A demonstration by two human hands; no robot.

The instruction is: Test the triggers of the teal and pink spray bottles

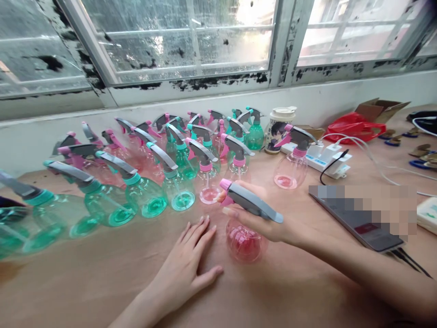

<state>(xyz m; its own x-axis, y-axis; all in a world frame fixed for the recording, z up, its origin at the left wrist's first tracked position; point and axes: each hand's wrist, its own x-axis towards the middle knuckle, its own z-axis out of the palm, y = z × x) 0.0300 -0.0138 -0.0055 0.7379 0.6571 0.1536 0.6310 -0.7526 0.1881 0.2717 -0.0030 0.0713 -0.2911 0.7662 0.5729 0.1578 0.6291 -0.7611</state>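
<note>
My right hand (262, 218) is wrapped round the neck of a pink spray bottle (246, 241) with a grey and pink trigger head. Its nozzle points left, and the hand hides the collar and part of the trigger. My left hand (191, 255) lies flat on the brown table (112, 278), fingers stretched out, holding nothing, just left of that bottle. Behind the hands stand rows of green spray bottles (182, 193) and pink spray bottles (209, 189). Another pink spray bottle (290, 171) stands apart, farther back to the right.
A patterned cup with a white lid (280, 130) stands by the wall. To the right are a white power strip (329, 159) with cables, a phone (362, 228), a red plastic bag (355, 130) and a cardboard box (382, 109). Windows line the back.
</note>
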